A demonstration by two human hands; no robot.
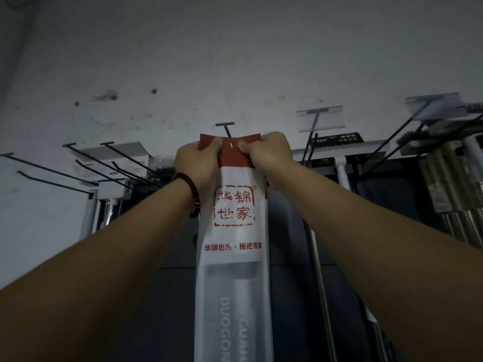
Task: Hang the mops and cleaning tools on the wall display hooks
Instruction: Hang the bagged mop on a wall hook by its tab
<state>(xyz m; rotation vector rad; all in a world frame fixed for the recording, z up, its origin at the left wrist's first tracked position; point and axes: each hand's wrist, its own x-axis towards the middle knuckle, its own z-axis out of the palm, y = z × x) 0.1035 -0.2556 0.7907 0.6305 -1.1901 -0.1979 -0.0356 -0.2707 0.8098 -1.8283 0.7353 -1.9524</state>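
A long white plastic mop package [234, 257] with red printed characters hangs straight down between both forearms. Its dark red header strip [236, 159] is held up between the hands. The left hand [194, 163] pinches the strip's left side, thumb on the front and fingers curled behind. The right hand [269, 155] pinches the right side the same way. A small punched slot [231, 145] shows between the two thumbs. Just above the hands, a black wire display hook with a T-shaped tip [226, 130] juts from the scuffed white wall [235, 61], its shaft running down behind the strip. A dark beaded bracelet [193, 195] circles the left wrist. More black wire hooks [78, 152] stick out beyond the left hand, and packaged metal-handled tools [444, 178] hang beyond the right hand.
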